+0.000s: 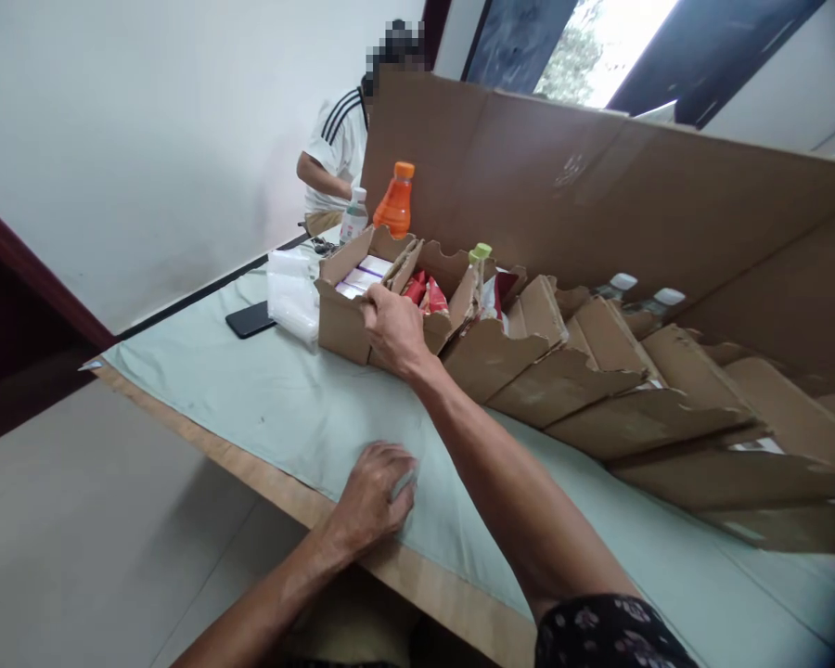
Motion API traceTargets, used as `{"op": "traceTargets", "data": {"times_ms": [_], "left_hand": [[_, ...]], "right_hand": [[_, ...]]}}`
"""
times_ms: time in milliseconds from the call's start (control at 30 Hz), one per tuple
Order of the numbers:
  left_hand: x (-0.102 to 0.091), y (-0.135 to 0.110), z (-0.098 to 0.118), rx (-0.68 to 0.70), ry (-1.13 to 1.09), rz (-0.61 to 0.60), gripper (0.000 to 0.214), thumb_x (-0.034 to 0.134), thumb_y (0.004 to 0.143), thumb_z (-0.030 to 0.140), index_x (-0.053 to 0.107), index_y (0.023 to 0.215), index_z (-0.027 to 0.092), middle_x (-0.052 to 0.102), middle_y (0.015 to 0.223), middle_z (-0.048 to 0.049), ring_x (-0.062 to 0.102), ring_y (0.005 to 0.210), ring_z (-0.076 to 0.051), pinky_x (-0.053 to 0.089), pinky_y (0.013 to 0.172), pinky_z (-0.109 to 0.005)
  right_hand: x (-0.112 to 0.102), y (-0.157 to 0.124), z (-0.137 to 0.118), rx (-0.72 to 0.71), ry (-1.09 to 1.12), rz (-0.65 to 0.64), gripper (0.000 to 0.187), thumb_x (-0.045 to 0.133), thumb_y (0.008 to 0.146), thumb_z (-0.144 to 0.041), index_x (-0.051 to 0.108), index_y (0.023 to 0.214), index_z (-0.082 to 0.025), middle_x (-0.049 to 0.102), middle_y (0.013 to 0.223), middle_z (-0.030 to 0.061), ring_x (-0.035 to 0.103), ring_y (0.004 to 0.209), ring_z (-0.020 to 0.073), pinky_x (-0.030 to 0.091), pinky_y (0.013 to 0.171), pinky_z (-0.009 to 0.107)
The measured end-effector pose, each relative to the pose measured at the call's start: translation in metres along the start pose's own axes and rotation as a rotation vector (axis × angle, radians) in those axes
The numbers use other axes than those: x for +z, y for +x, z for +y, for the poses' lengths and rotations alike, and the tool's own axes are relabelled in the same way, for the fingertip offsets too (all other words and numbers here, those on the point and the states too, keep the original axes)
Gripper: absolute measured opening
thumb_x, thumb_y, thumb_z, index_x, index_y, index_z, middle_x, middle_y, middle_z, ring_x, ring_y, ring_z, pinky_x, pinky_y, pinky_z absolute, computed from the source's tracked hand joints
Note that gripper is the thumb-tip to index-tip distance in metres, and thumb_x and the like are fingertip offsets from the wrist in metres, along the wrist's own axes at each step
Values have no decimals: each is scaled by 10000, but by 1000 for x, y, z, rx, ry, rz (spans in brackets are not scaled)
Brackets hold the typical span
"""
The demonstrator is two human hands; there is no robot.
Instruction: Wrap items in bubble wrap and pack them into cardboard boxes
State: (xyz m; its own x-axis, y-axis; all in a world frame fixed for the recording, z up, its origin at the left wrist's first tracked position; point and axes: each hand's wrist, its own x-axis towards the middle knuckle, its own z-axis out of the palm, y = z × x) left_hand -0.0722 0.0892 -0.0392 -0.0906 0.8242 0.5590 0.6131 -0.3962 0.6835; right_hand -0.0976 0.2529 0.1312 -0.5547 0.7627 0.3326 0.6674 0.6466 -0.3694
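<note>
My right hand [395, 327] reaches forward and grips the near edge of a cardboard box [344, 327], its fingers closed at the corner where the first two boxes meet. White packs with purple stripes [366, 276] fill that first box. Red snack packets [431, 295] show in the box beside it, just past my knuckles. My left hand [377, 492] rests on the pale green cloth [285, 399] near the table's front edge, fingers loosely curled, thumb apart, nothing visible in it.
More cardboard boxes [598, 399] lean in a row to the right. Behind stands a tall cardboard panel [515, 176]. An orange bottle [395, 204], a clear bottle [354, 218], white plastic bags [292, 292] and a black phone [249, 319] lie leftward. A person [338, 148] sits beyond.
</note>
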Motion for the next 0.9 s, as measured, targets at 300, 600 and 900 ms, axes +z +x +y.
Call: {"op": "traceTargets", "data": {"times_ms": [300, 600, 900], "left_hand": [[-48, -65, 45, 15, -2, 302, 372, 592, 882, 58, 690, 1173, 268, 747, 1092, -77, 714, 1102, -261, 620, 925, -423], [-115, -106, 17, -542, -1, 554, 577, 739, 863, 418, 582, 1392, 251, 651, 1316, -101, 631, 1228, -311, 492, 1107, -497], [-80, -28, 18, -533, -427, 269, 744, 750, 837, 460, 491, 1505, 262, 570, 1518, -115, 529, 1423, -334, 483, 1145, -448]], "right_hand": [[-31, -108, -18, -201, 134, -43, 182, 533, 994, -258, 708, 944, -252, 729, 720, 10, 674, 658, 199, 405, 628, 275], [-106, -217, 73, -22, 458, 105, 144, 588, 952, -261, 726, 912, -256, 752, 764, -9, 706, 659, 151, 536, 612, 249], [-111, -312, 150, 169, 573, 229, 636, 624, 959, -539, 462, 1550, -370, 692, 1388, 129, 723, 1182, 301, 636, 915, 446]]}}
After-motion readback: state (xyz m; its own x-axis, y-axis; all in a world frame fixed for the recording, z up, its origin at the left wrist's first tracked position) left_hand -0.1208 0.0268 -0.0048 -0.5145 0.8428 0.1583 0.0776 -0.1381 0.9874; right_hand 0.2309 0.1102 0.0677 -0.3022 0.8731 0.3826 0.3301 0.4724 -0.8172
